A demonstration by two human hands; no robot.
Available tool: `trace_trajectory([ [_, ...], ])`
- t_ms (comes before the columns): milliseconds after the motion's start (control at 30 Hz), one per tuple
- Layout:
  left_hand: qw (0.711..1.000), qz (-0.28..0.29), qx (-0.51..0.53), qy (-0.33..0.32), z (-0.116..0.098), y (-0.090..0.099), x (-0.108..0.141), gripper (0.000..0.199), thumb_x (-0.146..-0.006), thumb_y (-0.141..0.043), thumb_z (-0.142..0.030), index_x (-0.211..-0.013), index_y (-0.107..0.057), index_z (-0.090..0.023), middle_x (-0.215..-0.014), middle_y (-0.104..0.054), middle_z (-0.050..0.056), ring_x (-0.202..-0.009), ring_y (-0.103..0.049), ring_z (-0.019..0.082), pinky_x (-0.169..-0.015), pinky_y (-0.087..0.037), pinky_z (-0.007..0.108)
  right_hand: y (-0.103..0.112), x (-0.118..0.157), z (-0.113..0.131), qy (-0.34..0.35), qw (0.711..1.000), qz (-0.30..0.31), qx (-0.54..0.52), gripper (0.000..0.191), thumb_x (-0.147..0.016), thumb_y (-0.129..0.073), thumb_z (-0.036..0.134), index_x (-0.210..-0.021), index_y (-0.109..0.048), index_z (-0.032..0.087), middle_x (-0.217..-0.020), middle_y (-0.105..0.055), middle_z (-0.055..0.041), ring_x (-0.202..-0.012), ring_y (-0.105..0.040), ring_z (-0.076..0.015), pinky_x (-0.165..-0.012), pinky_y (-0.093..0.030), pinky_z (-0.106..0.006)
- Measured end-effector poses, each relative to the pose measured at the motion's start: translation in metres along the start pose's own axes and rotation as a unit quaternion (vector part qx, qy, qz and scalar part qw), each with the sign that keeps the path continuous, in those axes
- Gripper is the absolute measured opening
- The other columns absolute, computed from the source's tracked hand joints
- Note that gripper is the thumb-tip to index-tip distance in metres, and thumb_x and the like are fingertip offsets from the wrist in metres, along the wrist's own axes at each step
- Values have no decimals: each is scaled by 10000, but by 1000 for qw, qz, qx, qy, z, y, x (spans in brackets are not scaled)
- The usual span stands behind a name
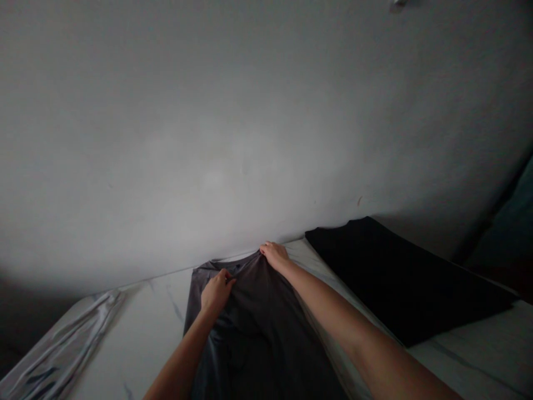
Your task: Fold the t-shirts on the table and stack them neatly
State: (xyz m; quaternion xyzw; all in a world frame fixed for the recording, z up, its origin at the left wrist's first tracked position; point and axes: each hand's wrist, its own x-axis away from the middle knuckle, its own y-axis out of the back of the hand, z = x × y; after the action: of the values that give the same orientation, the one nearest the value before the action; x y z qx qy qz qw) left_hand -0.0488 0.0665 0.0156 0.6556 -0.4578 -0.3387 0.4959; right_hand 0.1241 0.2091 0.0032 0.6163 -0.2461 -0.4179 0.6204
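A dark grey garment lies spread over a pale bed-like surface, its banded upper edge towards the wall. At the far right corner of that edge, my right hand is closed with the cloth gripped in its fingers. My left hand is lower and further left, its fingers pinched together on the cloth just below the banded edge. Folds run down the garment from between the hands. My forearms cover parts of it, and its near end is out of view.
A black folded cloth lies flat to the right. On the left is a crumpled light garment with dark marks. The white patterned sheet shows between them. A bare grey wall rises directly behind the surface.
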Motion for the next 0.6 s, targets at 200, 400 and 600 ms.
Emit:
trace_trajectory([
  [200,985,-102,-128,-61,-16,-6,17,230,-901,-483,-293,-1089,-582,-203,-1152,-629,106,-1093,-563,274,-879,-442,386,2,8,7,-34,999,1,-19,303,-948,-392,167,-1045,-675,213,-1091,-658,-70,-935,-612,-169,-787,-435,-252],
  [400,971,-88,-49,-219,-51,-18,34,283,-923,-420,-245,-1167,-561,-215,-1236,-605,74,-1169,-516,220,-1006,-384,365,-15,54,7,89,994,26,-61,459,-997,-361,316,-1426,-428,167,-1506,-388,-121,-1375,-349,-215,-1101,-301,-359],
  [600,971,-20,-19,-237,-51,-31,30,293,-919,-447,-291,-1177,-571,-229,-1283,-596,66,-1208,-511,225,-1053,-368,399,13,57,-25,-23,999,48,9,441,-994,-393,355,-1397,-483,201,-1475,-427,-155,-1341,-404,-297,-1083,-311,-456],
])
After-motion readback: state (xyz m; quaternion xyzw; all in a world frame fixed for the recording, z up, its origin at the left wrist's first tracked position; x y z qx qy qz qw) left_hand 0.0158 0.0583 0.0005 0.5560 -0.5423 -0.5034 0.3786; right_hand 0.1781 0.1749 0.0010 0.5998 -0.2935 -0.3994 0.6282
